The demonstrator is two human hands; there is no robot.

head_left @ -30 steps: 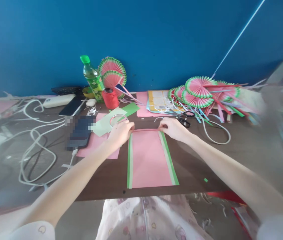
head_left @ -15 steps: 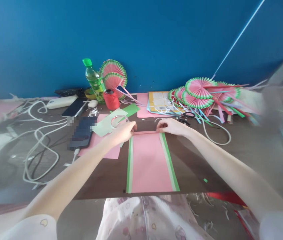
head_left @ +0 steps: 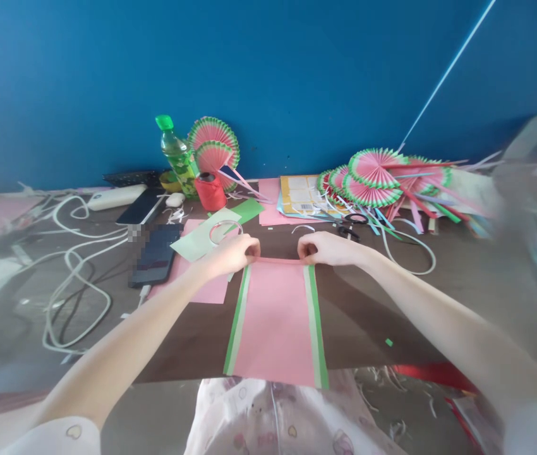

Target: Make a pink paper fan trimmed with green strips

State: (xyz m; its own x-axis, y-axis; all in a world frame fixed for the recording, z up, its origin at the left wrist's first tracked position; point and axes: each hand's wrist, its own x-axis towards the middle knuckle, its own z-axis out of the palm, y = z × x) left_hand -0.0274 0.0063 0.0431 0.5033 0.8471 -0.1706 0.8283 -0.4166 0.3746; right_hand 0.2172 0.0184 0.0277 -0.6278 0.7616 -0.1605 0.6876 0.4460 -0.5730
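A pink paper sheet (head_left: 278,319) with green and pale green strips down both long sides lies before me, its near end reaching slightly past the table's front edge. My left hand (head_left: 239,253) pinches its far left corner. At the far right corner, my right hand (head_left: 318,248) has its fingers closed on the paper too. A narrow band at the far end between the hands looks folded. The fingertips are partly hidden behind the curled fingers. Close to my left hand lie a clear roll of tape (head_left: 225,232) and a pale green sheet (head_left: 202,239).
Pleated paper fans (head_left: 375,177) and paper strips lie at the back right, near black scissors (head_left: 351,226). Back left stand a green-capped bottle (head_left: 177,155) and a red-wrapped can (head_left: 210,193). Phones (head_left: 157,256) and white cables (head_left: 83,278) cover the left side.
The sheet has moved toward me, so its near end now passes the table edge, and it has turned slightly. Both hands have come slightly nearer, still pinching its far corners.
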